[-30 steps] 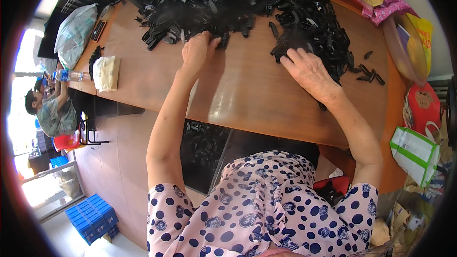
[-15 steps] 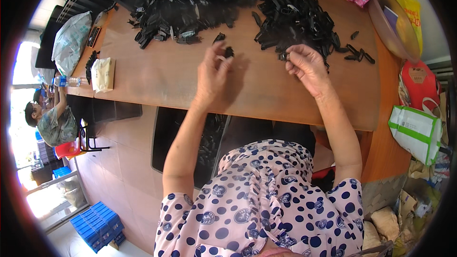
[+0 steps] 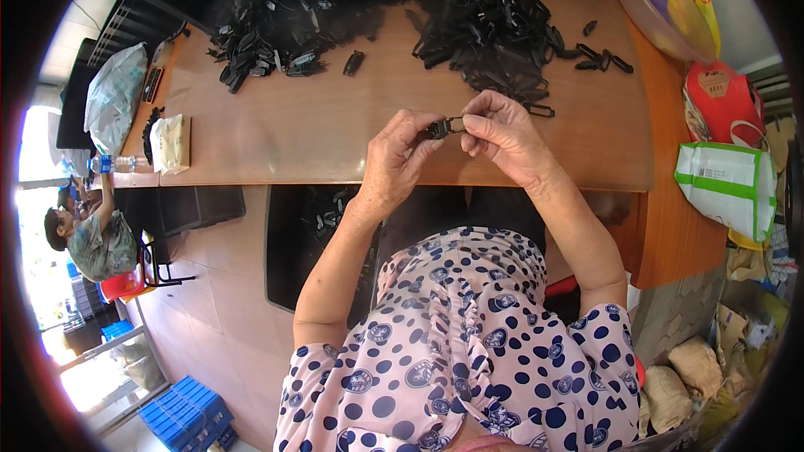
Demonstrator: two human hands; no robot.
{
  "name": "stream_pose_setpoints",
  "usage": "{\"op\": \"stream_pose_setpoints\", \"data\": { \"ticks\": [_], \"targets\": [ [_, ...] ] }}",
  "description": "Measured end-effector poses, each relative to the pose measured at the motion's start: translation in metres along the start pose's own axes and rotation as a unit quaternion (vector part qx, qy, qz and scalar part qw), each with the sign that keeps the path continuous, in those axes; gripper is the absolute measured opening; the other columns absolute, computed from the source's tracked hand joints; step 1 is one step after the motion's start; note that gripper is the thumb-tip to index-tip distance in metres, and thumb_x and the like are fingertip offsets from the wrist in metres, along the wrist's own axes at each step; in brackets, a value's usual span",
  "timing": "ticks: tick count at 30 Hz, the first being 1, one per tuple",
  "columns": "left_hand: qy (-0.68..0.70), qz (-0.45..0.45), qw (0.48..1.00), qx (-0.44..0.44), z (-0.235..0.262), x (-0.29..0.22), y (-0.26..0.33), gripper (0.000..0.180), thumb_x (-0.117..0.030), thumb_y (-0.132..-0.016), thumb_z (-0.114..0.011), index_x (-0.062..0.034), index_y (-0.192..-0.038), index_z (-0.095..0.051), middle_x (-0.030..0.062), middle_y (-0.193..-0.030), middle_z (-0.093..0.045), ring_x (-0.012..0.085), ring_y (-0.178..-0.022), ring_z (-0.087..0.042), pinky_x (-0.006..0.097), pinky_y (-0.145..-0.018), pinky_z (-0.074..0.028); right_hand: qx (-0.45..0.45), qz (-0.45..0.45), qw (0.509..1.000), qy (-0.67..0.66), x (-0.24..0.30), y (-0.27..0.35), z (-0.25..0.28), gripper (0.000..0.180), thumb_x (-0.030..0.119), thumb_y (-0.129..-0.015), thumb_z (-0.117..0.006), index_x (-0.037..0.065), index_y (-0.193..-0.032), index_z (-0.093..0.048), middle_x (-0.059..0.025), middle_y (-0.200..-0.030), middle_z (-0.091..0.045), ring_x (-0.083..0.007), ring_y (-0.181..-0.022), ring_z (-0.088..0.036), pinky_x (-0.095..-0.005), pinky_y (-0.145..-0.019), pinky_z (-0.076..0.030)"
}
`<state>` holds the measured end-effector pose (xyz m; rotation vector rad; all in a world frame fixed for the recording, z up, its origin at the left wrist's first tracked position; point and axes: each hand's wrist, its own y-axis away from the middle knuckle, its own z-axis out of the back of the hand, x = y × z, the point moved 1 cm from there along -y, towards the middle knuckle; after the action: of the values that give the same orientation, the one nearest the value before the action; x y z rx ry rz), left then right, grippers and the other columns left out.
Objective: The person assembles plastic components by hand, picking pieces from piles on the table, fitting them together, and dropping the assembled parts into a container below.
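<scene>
Above the table's front edge my two hands meet. Fingers and thumb of my left hand (image 3: 390,159) pinch a small black plastic clip (image 3: 437,129). In my right hand (image 3: 509,141) is a thin black open frame (image 3: 456,124), its end against the clip; whether the two are joined I cannot tell. Ahead to the left lies a large heap of black clips (image 3: 285,25). A second black heap, of narrow frames (image 3: 494,33), spreads in front of my right hand. One single clip (image 3: 353,63) lies apart, between the heaps and my left hand.
A few loose frames (image 3: 605,59) lie right of the heaps, near a plastic basin (image 3: 666,12). At the table's left are a tissue pack (image 3: 172,144), a water bottle (image 3: 126,164) and a plastic bag (image 3: 117,96). Below the edge sits a black tray (image 3: 280,259). Another person (image 3: 100,238) sits far left.
My hands, apart before over the table, have come together and nearer my body. The clip in my left hand now meets the frame in my right. The view has shifted slightly.
</scene>
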<state>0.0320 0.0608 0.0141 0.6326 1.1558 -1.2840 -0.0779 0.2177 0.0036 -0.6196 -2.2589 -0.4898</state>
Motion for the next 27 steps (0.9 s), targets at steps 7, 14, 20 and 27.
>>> {"op": "stream_pose_setpoints", "data": {
  "ticks": [7, 14, 20, 27],
  "targets": [
    [-0.078, -0.019, 0.997, 0.018, 0.003, -0.011, 0.002, 0.026, -0.001, -0.081, -0.067, -0.0025, -0.106, -0.062, 0.0101, -0.091, -0.06, 0.0221, -0.079, -0.061, 0.03, -0.068, -0.05, -0.007, -0.056, 0.995, 0.079, 0.007, 0.007, -0.003, 0.012, 0.008, -0.086, -0.068, 0.003, -0.091, -0.058, -0.0035, -0.078, -0.061, -0.0103, -0.063, -0.059, -0.0203, -0.052, -0.045],
    [-0.226, -0.131, 0.965, 0.033, 0.013, -0.013, 0.006, 0.019, -0.001, -0.081, -0.065, -0.0027, -0.1, -0.063, 0.0118, -0.089, -0.062, 0.026, -0.073, -0.062, 0.032, -0.063, -0.05, 0.038, -0.094, 0.956, 0.276, 0.012, 0.002, -0.008, 0.012, 0.011, -0.087, -0.067, 0.004, -0.086, -0.057, -0.0008, -0.075, -0.056, -0.0068, -0.055, -0.048, -0.0202, -0.047, -0.038],
    [-0.147, -0.026, 0.986, 0.079, 0.006, -0.015, 0.017, 0.022, -0.003, -0.076, -0.069, -0.0015, -0.097, -0.063, 0.0107, -0.081, -0.06, 0.0269, -0.076, -0.062, 0.034, -0.064, -0.051, 0.025, -0.254, 0.96, 0.119, 0.0, 0.006, -0.003, 0.016, 0.014, -0.089, -0.066, 0.006, -0.087, -0.053, -0.0003, -0.069, -0.054, -0.005, -0.055, -0.052, -0.0137, -0.039, -0.03],
    [0.265, 0.117, 0.957, -0.025, -0.003, -0.012, 0.013, 0.024, -0.019, -0.085, -0.07, -0.003, -0.102, -0.066, 0.007, -0.118, -0.053, 0.0163, -0.089, -0.059, 0.027, -0.069, -0.05, 0.138, -0.198, 0.97, 0.005, -0.01, 0.003, -0.012, 0.054, 0.048, -0.09, -0.057, 0.008, -0.123, -0.046, -0.0064, -0.099, -0.058, -0.0192, -0.081, -0.061, -0.0192, -0.049, -0.043]
  ]
}}
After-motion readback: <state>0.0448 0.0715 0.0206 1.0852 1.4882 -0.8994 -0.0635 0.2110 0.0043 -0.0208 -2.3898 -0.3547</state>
